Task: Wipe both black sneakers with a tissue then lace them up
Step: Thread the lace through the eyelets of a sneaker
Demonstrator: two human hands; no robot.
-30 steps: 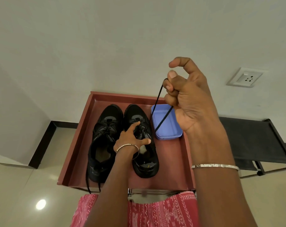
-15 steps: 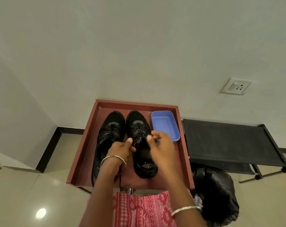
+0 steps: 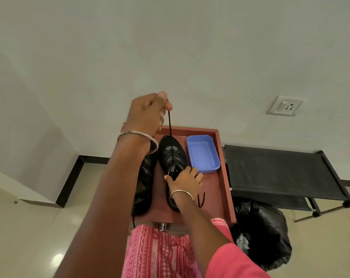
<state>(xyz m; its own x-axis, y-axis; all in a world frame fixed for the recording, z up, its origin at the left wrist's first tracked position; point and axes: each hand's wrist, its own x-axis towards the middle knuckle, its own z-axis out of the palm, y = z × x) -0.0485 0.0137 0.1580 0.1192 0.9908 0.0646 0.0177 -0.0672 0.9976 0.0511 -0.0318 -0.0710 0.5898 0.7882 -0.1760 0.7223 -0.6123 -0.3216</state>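
fingers (image 3: 162, 96) of the left hand (image 3: 148, 112) were curled, pinching a thin black lace (image 3: 169, 125) pulled taut straight up from the right-hand sneaker (image 3: 170, 155), while the right hand (image 3: 187, 180) held that shoe at its throat, thumb across the tongue and fingers spread over the outer side. the lace looked soft, light and slippery, best pinched near its stiff tip, and the shoe seemed light enough to lift unless held down. both shoes, the left-hand sneaker (image 3: 144, 177) just beside the first, sat in a red-brown tray (image 3: 220, 177) next to a blue plastic tub (image 3: 203, 155).
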